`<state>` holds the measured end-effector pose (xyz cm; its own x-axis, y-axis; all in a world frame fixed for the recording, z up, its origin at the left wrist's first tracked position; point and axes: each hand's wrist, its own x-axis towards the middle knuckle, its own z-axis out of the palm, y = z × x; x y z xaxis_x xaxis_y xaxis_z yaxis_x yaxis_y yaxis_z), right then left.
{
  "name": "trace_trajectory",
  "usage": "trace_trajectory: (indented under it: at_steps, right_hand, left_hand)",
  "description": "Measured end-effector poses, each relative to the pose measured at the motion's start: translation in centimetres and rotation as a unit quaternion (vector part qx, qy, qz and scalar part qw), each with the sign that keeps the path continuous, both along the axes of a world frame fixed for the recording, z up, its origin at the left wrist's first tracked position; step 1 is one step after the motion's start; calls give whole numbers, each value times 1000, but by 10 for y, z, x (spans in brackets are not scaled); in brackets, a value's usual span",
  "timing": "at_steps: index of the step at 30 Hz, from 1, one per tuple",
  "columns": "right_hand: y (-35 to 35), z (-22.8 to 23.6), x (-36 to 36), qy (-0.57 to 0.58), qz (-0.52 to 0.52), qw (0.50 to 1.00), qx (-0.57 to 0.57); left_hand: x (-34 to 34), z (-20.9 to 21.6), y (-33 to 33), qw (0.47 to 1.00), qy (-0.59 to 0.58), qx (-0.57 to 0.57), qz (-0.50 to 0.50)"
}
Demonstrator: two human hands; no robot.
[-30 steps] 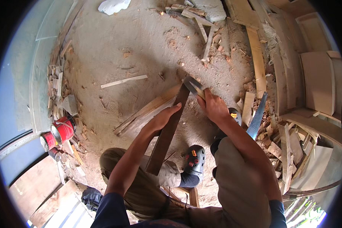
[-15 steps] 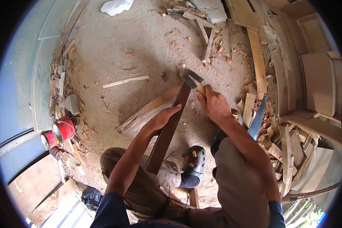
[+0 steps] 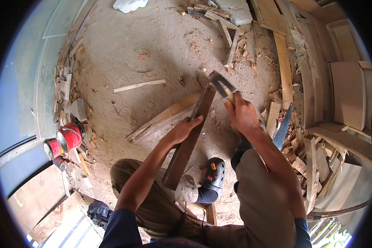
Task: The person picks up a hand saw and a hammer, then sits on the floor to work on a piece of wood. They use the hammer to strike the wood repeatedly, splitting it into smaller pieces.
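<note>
A long dark brown wooden batten [image 3: 191,142] slants away from me between my knees. My left hand [image 3: 183,130] is closed around its middle, the thumb lying over the upper face. In my right hand [image 3: 241,114] is the short handle of what looks like a hand adze. The adze's dark metal head [image 3: 221,82] is just right of the batten's far end, and a small gap seems to part them. Beneath the batten, a rough pale plank [image 3: 165,117] lies on the dirt floor.
Red cans [image 3: 71,136] sit at the left beside a stack of wood offcuts. At the right a handsaw blade [image 3: 284,126] leans among scraps and boards. A thin wood strip [image 3: 139,85] and a triangular wooden frame [image 3: 231,41] lie ahead. My shoe [image 3: 213,177] is close to the batten.
The adze head has moved slightly right, off the batten's far end. The batten has shifted a little and tilted, showing more of its left side. My left hand keeps its hold.
</note>
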<state>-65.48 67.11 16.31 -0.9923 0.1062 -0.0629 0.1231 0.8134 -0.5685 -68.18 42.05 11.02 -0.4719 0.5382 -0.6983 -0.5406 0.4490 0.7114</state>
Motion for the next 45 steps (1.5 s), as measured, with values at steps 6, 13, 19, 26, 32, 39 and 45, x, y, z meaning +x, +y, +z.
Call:
trace_trajectory:
  at_steps: [6,13,19,26,32,39,45]
  right_hand:
    - [25,23,24,-32,-129,987,-87]
    - [39,-8,65,-62,-191,975,-97]
    - [32,0,61,-63,-141,982,-107]
    - [26,-10,55,-43,-97,988,-117]
    - [30,-12,46,53,-91,991,-78]
    - [28,7,19,105,-24,990,-92]
    - [35,-28,19,-32,14,997,69]
  left_hand:
    - [-4,41,18,982,54,-130,-124]
    - [-13,18,11,988,55,-97,-102]
    - [-19,-8,10,994,71,-26,-79]
    - [-34,2,26,998,19,-3,-68]
    - [-32,-17,19,998,-53,-11,-32]
    - [-31,-1,28,996,-86,21,-13]
    - [-38,10,34,996,-84,18,-2]
